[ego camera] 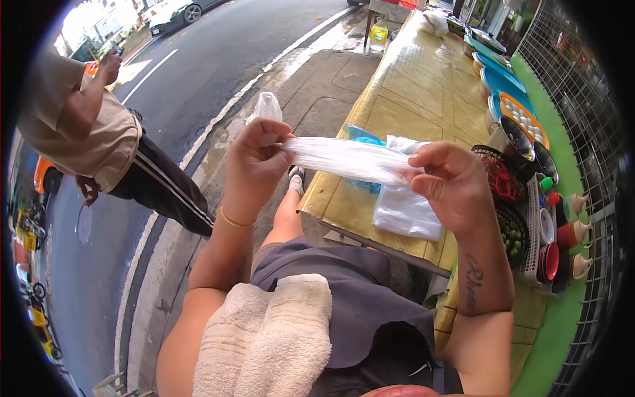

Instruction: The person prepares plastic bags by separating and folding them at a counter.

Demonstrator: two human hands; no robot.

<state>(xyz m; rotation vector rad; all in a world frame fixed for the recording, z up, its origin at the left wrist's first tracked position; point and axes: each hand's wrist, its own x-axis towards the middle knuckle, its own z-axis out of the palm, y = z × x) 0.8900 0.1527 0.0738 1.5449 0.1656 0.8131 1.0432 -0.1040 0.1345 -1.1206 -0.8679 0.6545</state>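
Note:
A bunched white plastic bag [347, 160] is stretched sideways between my two hands. My left hand [263, 154] pinches its left end between thumb and fingers. At the other end, the thumb and fingers of my right hand [444, 181] grip the plastic. Below and behind my right hand lies a flat stack of clear-white plastic bags [407, 213] on the table's gold-coloured cover [327, 196]. Blue plastic [364, 135] shows behind the stretched bag, partly hidden by it. Beyond my left hand is another whitish plastic bag [268, 106]; what supports it is hidden.
A person [99, 134] stands at the left by the road. Along the table's right side are a tray of eggs [523, 119], lidded containers [501, 82], a basket of red chillies [498, 173], a basket of small green citrus fruits [511, 233] and sauce bottles [570, 234], beside a wire grille [585, 99].

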